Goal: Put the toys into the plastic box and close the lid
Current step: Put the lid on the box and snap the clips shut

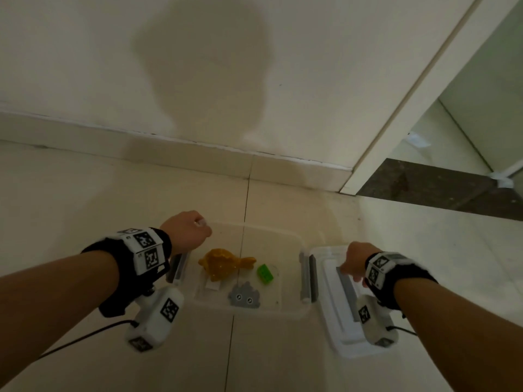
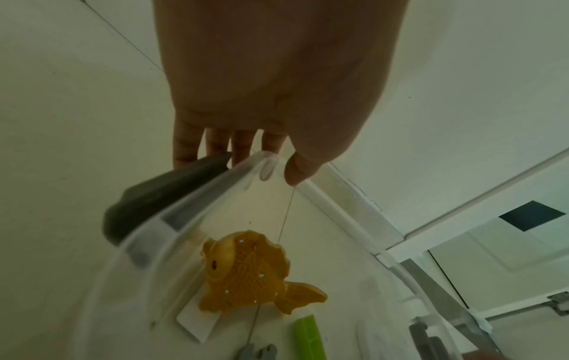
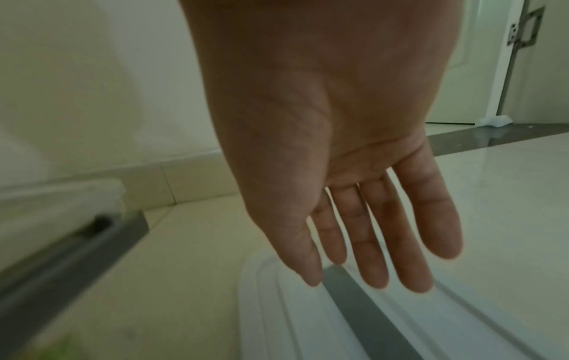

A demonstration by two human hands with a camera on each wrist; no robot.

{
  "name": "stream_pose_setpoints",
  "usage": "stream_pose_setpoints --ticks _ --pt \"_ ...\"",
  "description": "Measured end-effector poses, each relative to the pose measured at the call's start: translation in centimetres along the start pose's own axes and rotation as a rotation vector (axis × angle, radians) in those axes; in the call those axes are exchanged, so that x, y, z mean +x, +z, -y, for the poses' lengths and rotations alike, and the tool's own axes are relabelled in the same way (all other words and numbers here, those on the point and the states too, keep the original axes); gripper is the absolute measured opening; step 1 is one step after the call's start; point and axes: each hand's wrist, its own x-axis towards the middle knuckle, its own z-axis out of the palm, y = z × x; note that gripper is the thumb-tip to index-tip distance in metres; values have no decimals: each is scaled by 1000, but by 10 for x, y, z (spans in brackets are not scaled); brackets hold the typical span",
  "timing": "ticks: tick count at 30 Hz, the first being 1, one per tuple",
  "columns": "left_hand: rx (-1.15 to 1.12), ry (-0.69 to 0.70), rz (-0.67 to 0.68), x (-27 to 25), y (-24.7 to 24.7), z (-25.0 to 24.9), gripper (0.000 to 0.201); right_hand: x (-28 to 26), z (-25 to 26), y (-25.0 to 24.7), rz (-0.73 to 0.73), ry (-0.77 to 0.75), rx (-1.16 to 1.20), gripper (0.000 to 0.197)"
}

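A clear plastic box [image 1: 294, 241] stands open on the tiled floor. Inside lie an orange fish toy [image 1: 223, 264], a green brick [image 1: 265, 273] and a grey toy with eyes [image 1: 244, 295]. My left hand [image 1: 188, 230] holds the box's far left corner. In the left wrist view the left hand [image 2: 268, 168] has its thumb inside the box rim [image 2: 215, 185] and its fingers outside, above the fish toy [image 2: 246, 272]. The white lid [image 1: 331, 292] lies on the floor right of the box. My right hand [image 1: 353, 267] hovers over the lid [image 3: 277, 316]. The right hand [image 3: 369, 272] has straight fingers and holds nothing.
Grey latches hang on the box's left side [image 1: 177, 267] and right side [image 1: 308, 281]. The wall and its skirting [image 1: 198, 154] run just behind the box. A door frame [image 1: 396, 123] and a dark threshold [image 1: 438, 185] lie at the far right. Pale floor tiles surround the box.
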Motion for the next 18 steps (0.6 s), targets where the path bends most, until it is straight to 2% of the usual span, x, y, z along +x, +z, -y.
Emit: stream_pose_setpoints --ticks 3,11,13,16,18 --pt "11 -6 -5 3 2 -1 37 5 -8 25 -5 4 -86 47" --pt "-42 -112 45 6 7 7 36 17 -8 56 -91 14 -23 40" --pt "-68 -123 45 5 7 7 33 16 -6 59 -97 26 3 48" --pt "-83 -123 37 4 5 8 27 13 -4 60 -69 42 48 73" --pt "-72 -118 41 4 3 10 32 10 -3 52 -58 49 43 76"
